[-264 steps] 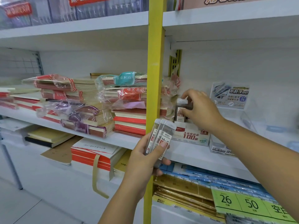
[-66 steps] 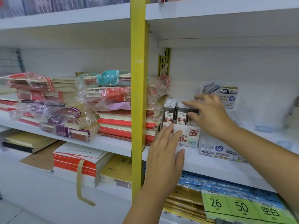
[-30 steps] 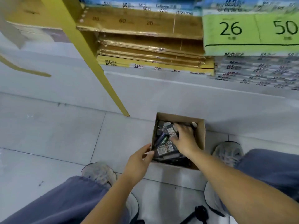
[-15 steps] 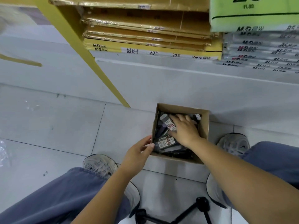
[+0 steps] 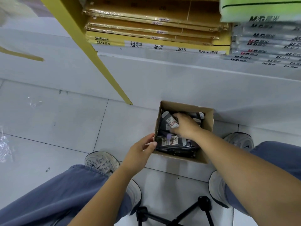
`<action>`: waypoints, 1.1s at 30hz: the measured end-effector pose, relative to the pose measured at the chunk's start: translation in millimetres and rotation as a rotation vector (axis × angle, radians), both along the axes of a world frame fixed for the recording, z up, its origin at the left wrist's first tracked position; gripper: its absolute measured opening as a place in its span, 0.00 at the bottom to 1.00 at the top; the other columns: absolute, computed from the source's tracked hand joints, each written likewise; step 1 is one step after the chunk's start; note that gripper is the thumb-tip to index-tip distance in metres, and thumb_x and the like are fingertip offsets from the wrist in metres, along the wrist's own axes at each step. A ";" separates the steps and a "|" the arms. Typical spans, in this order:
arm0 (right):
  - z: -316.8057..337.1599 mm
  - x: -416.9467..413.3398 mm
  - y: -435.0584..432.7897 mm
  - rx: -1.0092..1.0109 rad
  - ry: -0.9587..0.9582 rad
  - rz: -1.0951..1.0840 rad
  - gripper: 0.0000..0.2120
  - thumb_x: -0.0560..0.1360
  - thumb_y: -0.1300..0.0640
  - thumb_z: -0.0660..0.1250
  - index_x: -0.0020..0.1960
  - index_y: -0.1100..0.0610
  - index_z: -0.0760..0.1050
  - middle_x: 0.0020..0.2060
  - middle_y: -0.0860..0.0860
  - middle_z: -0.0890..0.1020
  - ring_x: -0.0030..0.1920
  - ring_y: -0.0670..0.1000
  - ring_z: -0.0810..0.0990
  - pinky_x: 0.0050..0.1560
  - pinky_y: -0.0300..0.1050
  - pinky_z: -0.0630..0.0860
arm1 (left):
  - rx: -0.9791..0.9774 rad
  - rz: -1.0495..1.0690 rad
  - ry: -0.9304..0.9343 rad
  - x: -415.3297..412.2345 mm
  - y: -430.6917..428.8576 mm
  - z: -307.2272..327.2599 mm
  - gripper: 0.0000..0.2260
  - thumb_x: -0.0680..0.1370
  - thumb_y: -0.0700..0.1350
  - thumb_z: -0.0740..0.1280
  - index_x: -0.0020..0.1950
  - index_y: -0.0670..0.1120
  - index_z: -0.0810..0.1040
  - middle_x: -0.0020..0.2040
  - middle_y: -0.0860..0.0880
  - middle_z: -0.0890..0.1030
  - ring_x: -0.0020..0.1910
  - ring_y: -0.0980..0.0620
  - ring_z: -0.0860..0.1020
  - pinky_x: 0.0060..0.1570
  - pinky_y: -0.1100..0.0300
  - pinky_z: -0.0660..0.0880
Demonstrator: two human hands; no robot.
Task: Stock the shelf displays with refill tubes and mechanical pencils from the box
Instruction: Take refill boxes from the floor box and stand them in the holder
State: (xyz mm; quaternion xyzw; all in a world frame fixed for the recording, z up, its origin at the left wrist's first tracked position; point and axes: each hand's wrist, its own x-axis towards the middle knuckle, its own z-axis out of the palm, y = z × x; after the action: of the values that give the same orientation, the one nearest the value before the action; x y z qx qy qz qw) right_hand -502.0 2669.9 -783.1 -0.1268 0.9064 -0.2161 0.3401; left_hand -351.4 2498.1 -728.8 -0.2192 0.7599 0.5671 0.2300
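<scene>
So the whole thing happens down on the floor (image 5: 65,119), right at the foot of the shelf unit (image 5: 154,35). The box (image 5: 182,106) sits between the person's feet, open and pretty full. The right hand (image 5: 185,126) is inside it and clearly the nearer one, fingers curled round one refill tube (image 5: 171,122). That tube's long axis runs diagonally, cap toward the box's far-left corner. The left hand (image 5: 140,152) hangs just beside the near-left corner, fingers loosely spread and holding nothing; can't tell if it touches the cardboard. The loose tubes (image 5: 172,142) under the right wrist lie mostly crosswise, so I'd guess the left hand takes whatever gets passed over.
</scene>
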 end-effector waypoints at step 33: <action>10.7 23.3 18.0 0.064 -0.184 0.262 0.33 0.68 0.46 0.76 0.69 0.50 0.69 0.62 0.50 0.71 0.61 0.53 0.70 0.56 0.44 0.68 | 0.052 0.074 -0.026 0.5 2.0 -0.2 0.15 0.83 0.47 0.63 0.71 0.55 0.74 0.59 0.58 0.81 0.48 0.75 0.77 0.43 0.79 0.72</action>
State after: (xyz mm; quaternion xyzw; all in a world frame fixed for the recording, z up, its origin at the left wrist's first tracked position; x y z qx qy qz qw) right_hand -478.7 2687.9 -772.4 -0.2125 0.8536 -0.1517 0.4508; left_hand -350.8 2500.1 -729.0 -0.2487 0.7332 0.5919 0.2243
